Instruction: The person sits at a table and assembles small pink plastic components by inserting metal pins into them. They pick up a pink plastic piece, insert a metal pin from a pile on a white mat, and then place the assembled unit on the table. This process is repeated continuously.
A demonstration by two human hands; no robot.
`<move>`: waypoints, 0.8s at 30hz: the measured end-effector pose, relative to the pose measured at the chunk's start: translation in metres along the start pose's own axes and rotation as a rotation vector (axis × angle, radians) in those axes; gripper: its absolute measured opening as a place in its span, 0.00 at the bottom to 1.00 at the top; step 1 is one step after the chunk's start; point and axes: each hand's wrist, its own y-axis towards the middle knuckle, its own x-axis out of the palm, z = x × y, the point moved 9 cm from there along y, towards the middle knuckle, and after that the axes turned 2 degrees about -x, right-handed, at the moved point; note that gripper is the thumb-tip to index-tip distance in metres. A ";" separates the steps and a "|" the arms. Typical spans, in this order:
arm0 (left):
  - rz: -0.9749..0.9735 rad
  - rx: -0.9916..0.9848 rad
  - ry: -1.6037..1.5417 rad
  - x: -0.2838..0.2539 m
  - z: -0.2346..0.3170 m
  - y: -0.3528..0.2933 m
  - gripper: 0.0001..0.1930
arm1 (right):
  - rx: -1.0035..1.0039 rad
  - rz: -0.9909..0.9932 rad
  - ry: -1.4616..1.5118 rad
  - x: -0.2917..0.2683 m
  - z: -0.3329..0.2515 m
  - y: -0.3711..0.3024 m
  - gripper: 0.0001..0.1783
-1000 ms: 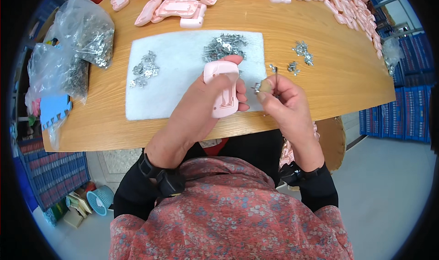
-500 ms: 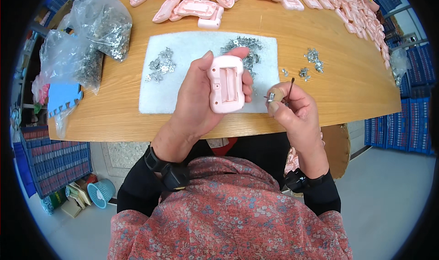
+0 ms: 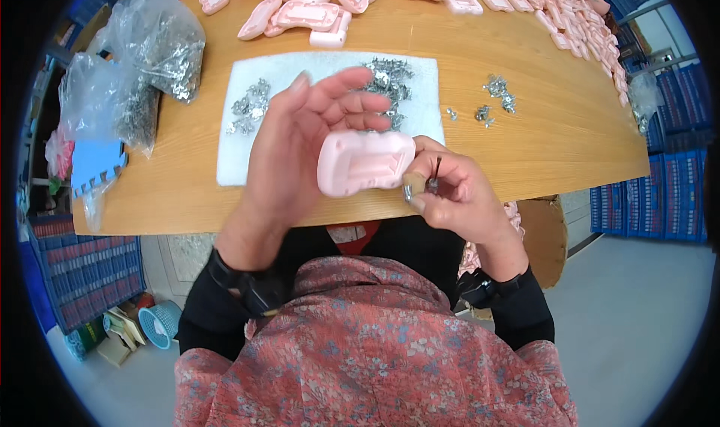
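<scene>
A pale pink plastic casing (image 3: 365, 162) with a rectangular battery recess is lying sideways between my hands. My left hand (image 3: 300, 142) is open beside its left end, palm up and fingers spread; whether the palm touches it is hard to tell. My right hand (image 3: 457, 194) is closed at the casing's right end, with a finger behind that end. Small shiny metal battery contacts (image 3: 409, 193) show at its thumb and taped fingertip. A thin dark rod-like tool (image 3: 437, 170) stands up between its fingers.
Loose metal contacts lie in heaps on a white foam mat (image 3: 232, 160), and a few small clusters (image 3: 497, 89) sit to its right. Pink casings (image 3: 304, 14) cover the table's far side. Plastic bags of metal parts (image 3: 169, 48) and a blue foam piece (image 3: 96, 163) are at left.
The casing has turned from upright to sideways, its right end now at my right hand. My left hand has opened its fingers from around it. My right hand has moved left and slightly down.
</scene>
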 end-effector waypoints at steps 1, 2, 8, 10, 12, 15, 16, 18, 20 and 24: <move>-0.045 -0.127 0.115 -0.001 -0.006 0.000 0.31 | 0.000 -0.040 -0.088 0.005 -0.008 -0.001 0.05; -0.090 -0.255 0.228 -0.004 -0.012 -0.001 0.31 | -0.002 -0.081 -0.175 0.011 -0.016 -0.002 0.06; -0.248 -0.522 0.379 0.016 -0.041 -0.026 0.30 | 0.020 -0.073 -0.364 0.008 -0.024 -0.005 0.09; -0.142 -0.482 0.245 0.009 -0.045 -0.026 0.29 | -0.002 0.007 -0.342 0.001 -0.023 -0.006 0.09; -0.068 -0.461 0.150 0.001 -0.049 -0.024 0.28 | -0.055 0.113 -0.308 -0.006 -0.018 -0.005 0.08; -0.024 -0.451 0.080 -0.008 -0.055 -0.022 0.27 | -0.045 0.253 -0.405 -0.007 -0.027 0.000 0.04; -0.021 -0.440 0.066 -0.009 -0.057 -0.022 0.27 | -0.062 0.249 -0.444 -0.005 -0.027 0.002 0.06; -0.013 -0.430 0.057 -0.010 -0.058 -0.021 0.26 | -0.098 0.242 -0.523 -0.005 -0.027 0.008 0.09; -0.002 -0.431 0.068 -0.009 -0.059 -0.021 0.26 | -0.117 0.225 -0.584 -0.004 -0.025 0.012 0.10; 0.060 -0.449 0.082 -0.013 -0.063 -0.021 0.25 | -0.129 0.174 -0.705 0.000 -0.023 0.020 0.10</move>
